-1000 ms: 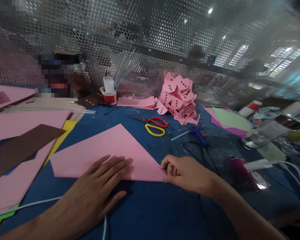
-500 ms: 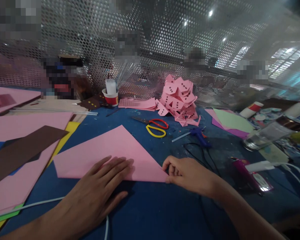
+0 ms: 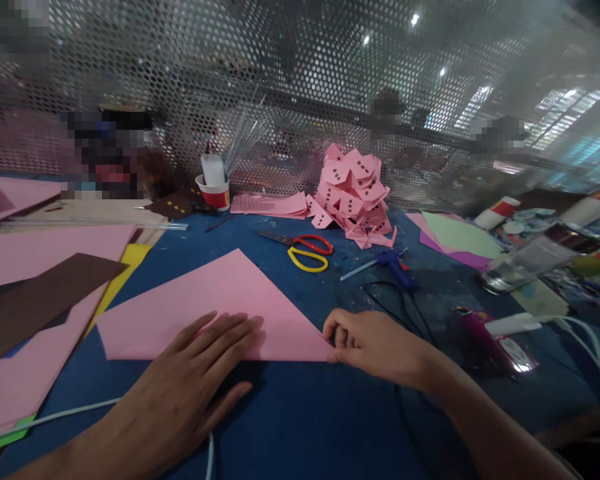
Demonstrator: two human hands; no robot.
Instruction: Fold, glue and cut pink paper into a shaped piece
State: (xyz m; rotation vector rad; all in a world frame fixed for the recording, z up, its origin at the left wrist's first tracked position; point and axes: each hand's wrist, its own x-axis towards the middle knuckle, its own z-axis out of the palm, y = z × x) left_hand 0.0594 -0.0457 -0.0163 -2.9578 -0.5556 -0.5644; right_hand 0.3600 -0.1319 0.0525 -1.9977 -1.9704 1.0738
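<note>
Pink sheet lies beneath the left hand, its corner pinched by the right hand

The pink sheet lies flat on the blue worktop, in front of the person, with a straight edge along its near side and a point toward twelve o'clock. The left hand rests palm down on it near the six o'clock edge, fingers nearly together and thumb spread away. The right hand nips the corner at about four o'clock between thumb and forefinger, its other fingers curled.

Taking the sheet as the dial's centre, scissors with one red and one yellow handle lie near it toward two o'clock. Farther that way stands a tiered pink paper construction with dark marks. A blue glue gun lies between two and three, and a magenta device well apart at three. At twelve stands a red-and-white cup. At nine, a brown strip crosses larger pink paper. A perforated screen rises behind.
</note>
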